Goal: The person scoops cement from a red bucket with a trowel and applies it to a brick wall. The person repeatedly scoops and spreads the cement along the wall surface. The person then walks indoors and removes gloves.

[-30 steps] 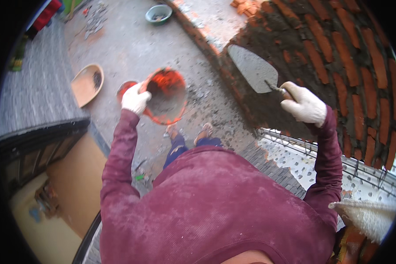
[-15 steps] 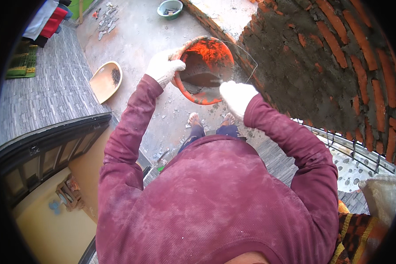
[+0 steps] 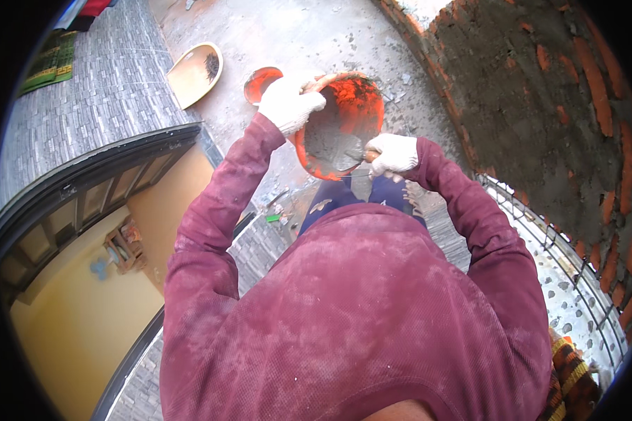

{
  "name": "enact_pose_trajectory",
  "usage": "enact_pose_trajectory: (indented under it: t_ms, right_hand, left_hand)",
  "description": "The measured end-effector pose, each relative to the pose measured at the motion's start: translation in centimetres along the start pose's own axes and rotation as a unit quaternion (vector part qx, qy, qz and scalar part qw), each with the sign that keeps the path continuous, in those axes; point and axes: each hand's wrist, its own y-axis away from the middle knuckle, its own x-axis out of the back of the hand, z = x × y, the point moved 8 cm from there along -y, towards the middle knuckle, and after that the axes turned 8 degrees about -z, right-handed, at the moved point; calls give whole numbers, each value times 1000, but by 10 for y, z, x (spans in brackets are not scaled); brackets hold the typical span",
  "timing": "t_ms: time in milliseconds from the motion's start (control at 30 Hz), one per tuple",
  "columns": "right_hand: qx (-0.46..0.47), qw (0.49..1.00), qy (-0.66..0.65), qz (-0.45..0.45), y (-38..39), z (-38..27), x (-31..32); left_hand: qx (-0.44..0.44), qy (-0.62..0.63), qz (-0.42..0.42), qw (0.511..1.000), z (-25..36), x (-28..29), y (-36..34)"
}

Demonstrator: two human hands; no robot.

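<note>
My left hand (image 3: 288,104), in a white knit glove, is closed on the rim of an orange bucket (image 3: 354,95) held out above my legs, with grey wet mortar (image 3: 323,133) inside. My gloved right hand (image 3: 397,156) grips the wooden handle of a trowel (image 3: 372,153) at the bucket's right side; the blade (image 3: 347,156) is down in the bucket against the mortar, partly hidden. A smaller round orange container (image 3: 260,83) shows behind my left hand. To the right rises a brick wall (image 3: 597,91) partly coated with dark mortar (image 3: 505,105).
A pale plastic scoop (image 3: 189,77) with dark bits lies on the concrete at upper left, beside grey tiling (image 3: 105,98). Coloured cloths (image 3: 49,67) sit at far left. A dark-framed opening (image 3: 98,175) is at lower left, wire rebar (image 3: 555,245) at lower right, small debris around my feet.
The trowel has come from beside the wall at right into the bucket. My left hand has moved rightward with the bucket, and the view has shifted as my head moved.
</note>
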Motion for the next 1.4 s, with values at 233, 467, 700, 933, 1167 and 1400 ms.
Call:
enact_pose_trajectory:
  t_ms: [233, 467, 700, 933, 1167, 1400]
  right_hand:
    - [264, 885, 330, 196, -21, -55, -24]
    - [90, 716, 589, 363, 68, -137, 3]
    - [-63, 799, 553, 227, 0, -101, 42]
    - [-93, 651, 626, 418, 81, -147, 42]
    - [-7, 794, 530, 297, 41, -91, 15]
    - [-40, 798, 538, 270, 41, -61, 61]
  left_hand:
    - [-23, 90, 75, 993, -31, 37, 56]
    - [-43, 92, 125, 987, -20, 69, 62]
    - [-76, 81, 115, 987, -19, 68, 41]
    - [-8, 7, 120, 993, 8, 59, 23]
    - [-8, 26, 98, 995, -9, 56, 16]
    - [-14, 24, 73, 997, -8, 42, 21]
